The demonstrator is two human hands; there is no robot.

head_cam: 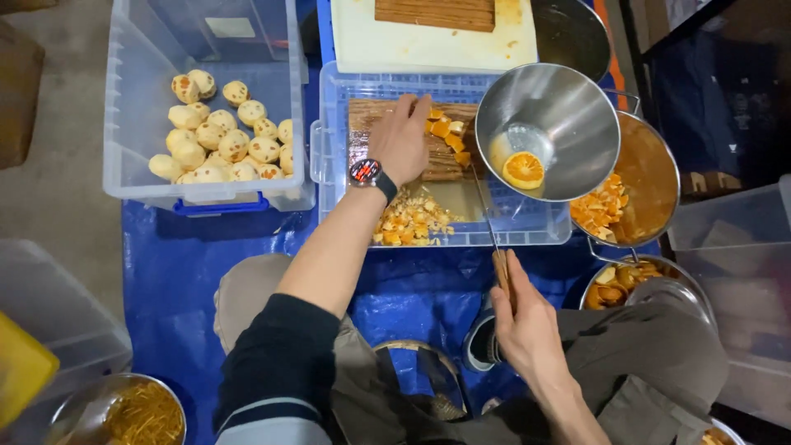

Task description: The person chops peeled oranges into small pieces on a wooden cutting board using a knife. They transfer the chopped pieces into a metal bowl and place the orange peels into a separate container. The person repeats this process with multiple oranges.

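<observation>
Left hand: the left hand [401,138] lies palm down on a wooden board [437,165], fingers [418,107] spread loosely and flat, gripping nothing; a watch [367,171] sits on the wrist.
Right hand: the right hand [521,317] is closed around the wooden handle of a knife [493,243]; the thin blade runs up and away from the fingers toward the board.
Fruit pieces: orange chunks [447,132] lie on the board just right of the left fingers, touching them or nearly so.
Peel: a heap of chopped scraps [410,221] sits below the left wrist, inside the blue crate [535,229] that carries the board.
Bowl: a steel bowl [568,107] stands right of the left fingers, with one orange half [524,170] inside.
Pot: beyond the bowl, a pot [655,177] holds more orange pieces.
Bin: well left of the left hand, a clear bin [132,124] holds peeled whole fruit [222,136].
Floor: a blue tarp [173,280] lies under everything.
</observation>
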